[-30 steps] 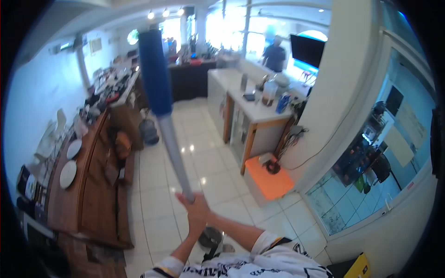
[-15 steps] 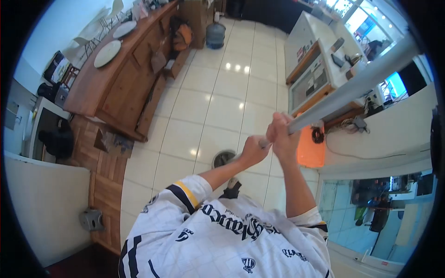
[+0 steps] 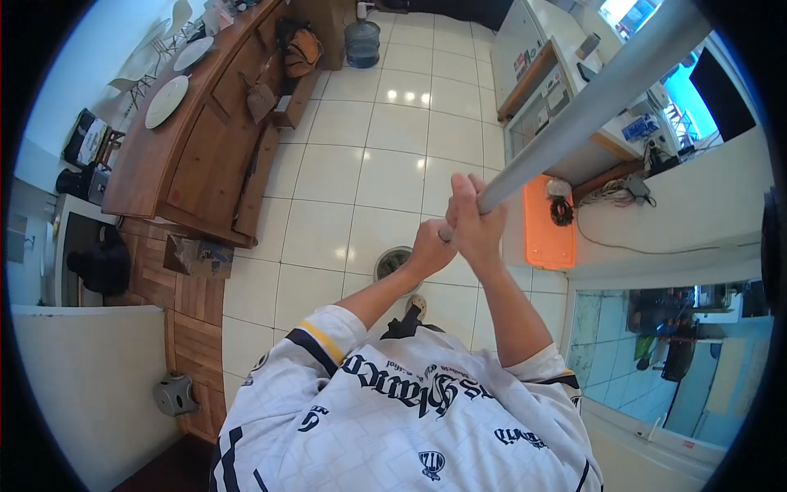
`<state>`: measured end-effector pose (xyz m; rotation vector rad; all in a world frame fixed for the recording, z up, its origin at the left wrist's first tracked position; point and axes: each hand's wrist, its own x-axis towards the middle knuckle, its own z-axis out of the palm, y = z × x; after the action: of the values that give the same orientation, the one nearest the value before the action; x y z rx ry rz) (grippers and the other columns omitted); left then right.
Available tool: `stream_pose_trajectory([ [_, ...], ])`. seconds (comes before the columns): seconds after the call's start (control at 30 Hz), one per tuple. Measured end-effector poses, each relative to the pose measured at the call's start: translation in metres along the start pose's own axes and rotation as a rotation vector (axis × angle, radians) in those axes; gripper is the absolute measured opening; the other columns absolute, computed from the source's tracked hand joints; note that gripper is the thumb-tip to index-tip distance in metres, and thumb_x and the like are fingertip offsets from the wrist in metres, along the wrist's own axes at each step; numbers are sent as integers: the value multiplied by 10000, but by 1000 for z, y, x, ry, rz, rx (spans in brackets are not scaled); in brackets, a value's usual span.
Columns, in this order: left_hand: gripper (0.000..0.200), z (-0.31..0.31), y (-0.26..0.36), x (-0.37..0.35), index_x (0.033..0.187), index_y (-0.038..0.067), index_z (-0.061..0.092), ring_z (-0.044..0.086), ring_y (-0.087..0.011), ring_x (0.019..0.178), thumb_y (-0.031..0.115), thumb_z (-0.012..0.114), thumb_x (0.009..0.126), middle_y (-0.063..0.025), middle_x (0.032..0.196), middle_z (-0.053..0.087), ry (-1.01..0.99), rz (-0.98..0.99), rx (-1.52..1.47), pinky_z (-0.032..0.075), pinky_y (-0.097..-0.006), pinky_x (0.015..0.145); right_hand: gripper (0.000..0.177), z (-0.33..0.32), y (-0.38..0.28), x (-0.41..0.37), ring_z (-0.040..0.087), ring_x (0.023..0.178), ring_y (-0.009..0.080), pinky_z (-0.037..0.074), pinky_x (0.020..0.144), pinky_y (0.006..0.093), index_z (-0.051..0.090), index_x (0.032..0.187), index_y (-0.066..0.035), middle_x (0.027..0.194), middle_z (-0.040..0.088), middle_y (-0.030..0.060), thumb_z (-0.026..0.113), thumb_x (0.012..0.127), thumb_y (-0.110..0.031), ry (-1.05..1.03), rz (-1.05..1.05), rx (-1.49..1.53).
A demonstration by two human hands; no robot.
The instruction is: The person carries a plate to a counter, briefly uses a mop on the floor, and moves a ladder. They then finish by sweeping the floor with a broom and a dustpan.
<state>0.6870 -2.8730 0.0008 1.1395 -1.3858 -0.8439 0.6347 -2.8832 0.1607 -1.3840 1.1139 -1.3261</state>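
A long grey pole (image 3: 590, 111) slants from in front of my chest to the upper right, growing large near the camera. Its lower end shows beside my left hand (image 3: 432, 249), whose fingers are wrapped round it. Just above, my right hand (image 3: 478, 220) also grips the pole, close against the left one. The far end of the pole runs out of the bright upper right part of the view. Below my hands, on the tiles, is a round metal-rimmed thing (image 3: 394, 263) with a dark inside, partly hidden by my left forearm.
Along the left stands a wooden counter (image 3: 205, 156) with white plates (image 3: 167, 102) and open drawers. An orange plastic bin or lid (image 3: 548, 238) lies at the right by a white wall with cables. A water jug (image 3: 361, 44) stands at the back, and a grey step stool (image 3: 175, 394) at lower left.
Both hands have shifted left in view with the pole still gripped, and the pole's angle is slightly steeper. The surroundings have shifted a little, and more of one shoe shows.
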Motion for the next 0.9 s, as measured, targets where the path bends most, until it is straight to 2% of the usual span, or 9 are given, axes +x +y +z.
stream_pose_trajectory([
  [0.13,233,-25,-4,5,901,-10,596,611,-254,801,127,657,723,-205,862,625,-251,-208,24,463,-355,675,360,8,46,3,351,437,39,293,386,228,422,590,-62,488,390,-37,548,890,-217,25,-70,-105],
  [0.2,642,-109,39,7,1217,30,467,457,-289,1171,257,750,688,-210,1250,475,-511,4,240,381,-364,940,333,24,30,7,374,471,50,331,417,241,465,615,-38,497,412,-27,559,885,-210,-22,-12,-163],
  [0.23,820,-160,72,13,1337,45,334,308,-307,1281,346,752,700,-161,1381,334,-590,-250,304,288,-362,1034,288,38,29,4,388,493,59,353,444,256,503,655,-29,509,432,-13,571,876,-202,-123,-122,-148],
  [0.3,668,-263,149,8,1275,7,389,420,-193,1144,289,687,748,-96,1232,447,-236,91,77,307,-293,977,186,81,45,-23,440,518,114,397,497,309,587,784,-31,562,503,52,599,854,-202,-416,-178,-185],
  [0.37,847,-333,241,-23,1329,-6,279,338,-277,1222,471,635,728,-164,1292,382,88,360,-157,250,-388,1031,235,139,91,-67,528,553,317,421,538,398,586,791,-75,634,558,145,620,820,-306,-727,-197,-108],
  [0.43,1040,-381,322,-71,1384,-19,170,256,-361,1299,654,582,707,-232,1353,317,332,638,-247,193,-484,1086,315,188,130,-117,538,596,360,426,556,432,610,738,-88,620,562,151,615,806,-396,-1035,-145,-184],
  [0.5,869,-453,362,-148,1380,17,235,424,-265,1126,516,616,780,-189,1230,423,586,375,-98,358,-400,963,367,233,168,-167,554,599,366,437,563,437,617,729,-91,622,578,135,597,803,-450,-1133,-228,-115],
  [0.63,479,-508,352,-220,1272,59,392,474,-131,767,262,575,878,-99,932,514,1333,215,497,411,-276,635,410,288,169,-216,583,625,354,461,590,439,615,719,-89,632,594,130,566,805,-487,-1511,-180,-207],
  [0.9,174,-608,275,-285,1018,65,496,470,-111,617,151,571,886,-52,731,499,1608,229,618,400,-231,505,244,333,194,-277,611,719,342,496,639,461,611,740,-63,705,617,134,601,775,-305,-1349,-78,-441],
])
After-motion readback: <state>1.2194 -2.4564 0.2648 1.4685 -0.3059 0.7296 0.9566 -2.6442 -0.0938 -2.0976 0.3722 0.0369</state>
